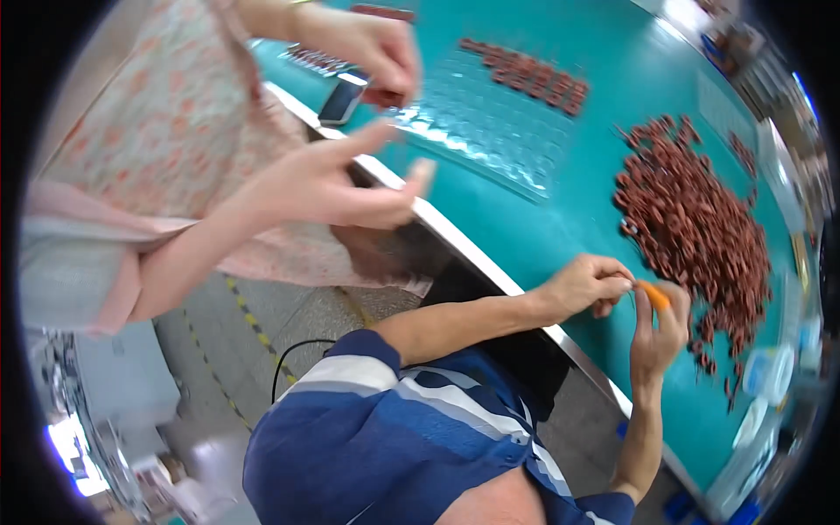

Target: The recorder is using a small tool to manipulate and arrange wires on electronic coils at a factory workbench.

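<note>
My left hand (579,289) is closed in a pinch above the near edge of the green table. Between its fingertips is a small reddish-brown part (625,276), mostly hidden. Close against it, my right hand (661,339) is wrapped round an orange-handled tool (653,295). The tool's narrow end points at the left fingertips; its tip is too small to make out. Just beyond my hands lies a large heap of small reddish-brown oval parts (691,223), some with thin leads.
A clear plastic tray (490,131) has rows of the brown parts at its far side. To my left, a co-worker's hands (332,188) are blurred over the table edge, near a phone (343,98). Plastic containers (770,374) stand at the right. The pale table edge (477,254) runs diagonally.
</note>
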Motion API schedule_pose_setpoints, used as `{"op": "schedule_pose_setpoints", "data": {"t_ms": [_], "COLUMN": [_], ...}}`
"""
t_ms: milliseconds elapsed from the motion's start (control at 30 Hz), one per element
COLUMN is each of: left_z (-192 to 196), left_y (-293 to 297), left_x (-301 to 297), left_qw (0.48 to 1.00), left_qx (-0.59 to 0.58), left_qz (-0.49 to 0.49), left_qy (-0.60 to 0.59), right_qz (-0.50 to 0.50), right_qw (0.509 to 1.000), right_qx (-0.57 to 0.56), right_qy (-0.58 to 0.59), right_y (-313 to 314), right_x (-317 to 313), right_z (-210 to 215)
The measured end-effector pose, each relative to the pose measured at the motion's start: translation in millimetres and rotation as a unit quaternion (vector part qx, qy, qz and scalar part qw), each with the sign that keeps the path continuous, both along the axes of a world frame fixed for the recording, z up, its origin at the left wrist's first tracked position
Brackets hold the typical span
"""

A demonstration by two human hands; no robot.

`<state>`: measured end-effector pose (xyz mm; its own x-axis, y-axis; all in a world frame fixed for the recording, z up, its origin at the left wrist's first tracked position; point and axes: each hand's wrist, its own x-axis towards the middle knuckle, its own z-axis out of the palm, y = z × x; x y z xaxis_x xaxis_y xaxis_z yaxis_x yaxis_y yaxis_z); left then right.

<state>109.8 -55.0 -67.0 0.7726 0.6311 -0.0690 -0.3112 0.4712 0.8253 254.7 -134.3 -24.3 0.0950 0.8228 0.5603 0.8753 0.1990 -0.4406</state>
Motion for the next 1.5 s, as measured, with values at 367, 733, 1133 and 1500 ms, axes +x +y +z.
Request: {"op": "schedule_pose_setpoints", "data": {"t_ms": [367,733,1133,1500], "left_z": [-0.4,-3.5,-0.4,-9.5], "left_y": [14.6,7.9,2.5,16.7], "left_x": [-13.3,-3.0,-3.7,-1.5], "left_qw": [0.998,0.991,0.976,0.872], "left_qx": [-0.025,0.045,0.142,0.425], "left_qz": [0.036,0.128,0.151,0.191], "left_qy": [-0.055,0.020,0.071,0.150], "right_qz": [0.072,0.057,0.067,0.052], "right_qw": [0.992,0.996,0.943,0.993], "right_qx": [0.080,0.068,-0.077,0.103], "right_qy": [-0.065,0.001,0.317,-0.001], "right_y": [25.5,24.4,28.7,33.7], "right_x": [-14.1,-9.2,-2.2,-11.4], "right_z": [4.4,-16.7,-26.6,-16.0]}}
